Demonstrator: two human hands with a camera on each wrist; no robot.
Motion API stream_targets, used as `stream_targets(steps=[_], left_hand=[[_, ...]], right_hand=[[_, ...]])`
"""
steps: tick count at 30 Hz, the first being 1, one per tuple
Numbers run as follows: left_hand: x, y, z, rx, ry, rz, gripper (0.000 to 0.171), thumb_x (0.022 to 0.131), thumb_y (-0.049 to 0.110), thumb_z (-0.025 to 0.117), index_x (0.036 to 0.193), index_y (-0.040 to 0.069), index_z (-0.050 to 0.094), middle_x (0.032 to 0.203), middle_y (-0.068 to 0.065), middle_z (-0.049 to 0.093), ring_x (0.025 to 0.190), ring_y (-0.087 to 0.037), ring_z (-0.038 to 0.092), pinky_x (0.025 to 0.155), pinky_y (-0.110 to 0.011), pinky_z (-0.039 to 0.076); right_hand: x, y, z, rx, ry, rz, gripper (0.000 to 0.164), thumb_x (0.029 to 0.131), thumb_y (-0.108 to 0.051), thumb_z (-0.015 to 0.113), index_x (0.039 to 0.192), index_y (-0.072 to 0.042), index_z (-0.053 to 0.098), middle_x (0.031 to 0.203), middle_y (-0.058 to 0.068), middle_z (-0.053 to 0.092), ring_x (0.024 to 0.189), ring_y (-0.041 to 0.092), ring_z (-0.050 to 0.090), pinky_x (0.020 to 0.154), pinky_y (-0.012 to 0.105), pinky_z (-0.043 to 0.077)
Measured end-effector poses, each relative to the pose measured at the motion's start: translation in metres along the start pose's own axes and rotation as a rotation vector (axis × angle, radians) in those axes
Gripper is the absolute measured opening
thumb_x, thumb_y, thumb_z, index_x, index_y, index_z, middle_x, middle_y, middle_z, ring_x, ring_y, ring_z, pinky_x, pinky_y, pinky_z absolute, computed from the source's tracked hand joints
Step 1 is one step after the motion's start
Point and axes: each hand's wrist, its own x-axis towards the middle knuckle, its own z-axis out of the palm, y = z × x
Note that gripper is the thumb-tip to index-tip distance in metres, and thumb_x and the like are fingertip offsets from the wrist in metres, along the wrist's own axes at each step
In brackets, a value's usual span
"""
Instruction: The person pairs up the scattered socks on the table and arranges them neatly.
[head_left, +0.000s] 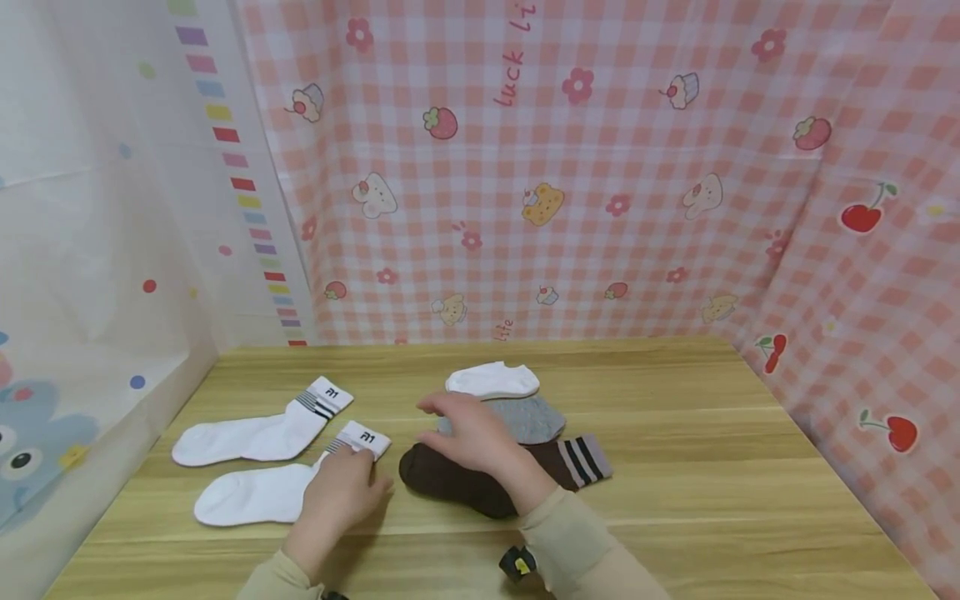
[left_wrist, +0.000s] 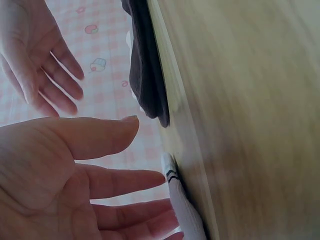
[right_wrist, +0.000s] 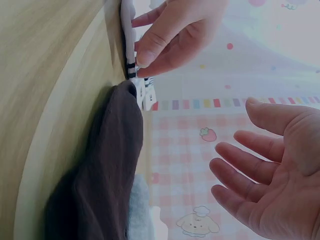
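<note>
My left hand (head_left: 341, 492) touches the nearer white crew sock (head_left: 251, 496) near its striped cuff, fingers extended in the left wrist view. Beyond it lies a second white crew sock (head_left: 240, 437) with black stripes and a logo on the cuff. My right hand (head_left: 472, 433) hovers over the dark brown sock (head_left: 457, 479), its fingers spread and holding nothing, as the right wrist view shows. Partly hidden behind that hand is a grey sock (head_left: 528, 418). A short white ankle sock (head_left: 491, 380) lies farthest back.
The socks lie flat on a wood-grain table (head_left: 712, 467). A pink checked curtain (head_left: 600, 167) hangs along its back and right side. At the left hangs a white patterned curtain (head_left: 90, 208).
</note>
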Motion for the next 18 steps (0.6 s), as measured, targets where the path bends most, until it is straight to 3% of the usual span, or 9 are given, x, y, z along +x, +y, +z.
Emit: stream_targets(steps=[8, 15, 18], left_hand=[[-0.001, -0.001, -0.001, -0.005, 0.017, 0.023, 0.026, 0.083, 0.027, 0.077, 0.089, 0.004, 0.066, 0.084, -0.014, 0.062, 0.080, -0.035, 0.062, 0.066, -0.050, 0.052], [-0.003, -0.008, -0.008, -0.008, 0.151, 0.066, 0.029, 0.083, 0.019, 0.076, 0.102, 0.000, 0.068, 0.092, -0.017, 0.066, 0.076, -0.036, 0.065, 0.058, -0.051, 0.051], [-0.004, -0.013, -0.011, 0.006, 0.205, 0.072, 0.031, 0.083, 0.018, 0.076, 0.106, -0.002, 0.068, 0.096, -0.019, 0.067, 0.080, -0.039, 0.066, 0.062, -0.053, 0.052]], right_hand=[[0.011, -0.004, 0.013, -0.025, 0.003, 0.002, 0.038, 0.094, -0.025, 0.069, 0.127, -0.007, 0.064, 0.121, 0.006, 0.066, 0.109, 0.019, 0.062, 0.092, 0.031, 0.049], [0.018, -0.005, 0.026, -0.066, 0.039, -0.008, 0.038, 0.093, -0.027, 0.070, 0.125, -0.008, 0.065, 0.119, 0.005, 0.066, 0.108, 0.018, 0.062, 0.091, 0.029, 0.049], [0.021, -0.006, 0.031, -0.084, 0.046, 0.002, 0.038, 0.093, -0.028, 0.071, 0.125, -0.009, 0.066, 0.119, 0.005, 0.067, 0.108, 0.017, 0.061, 0.092, 0.028, 0.049]])
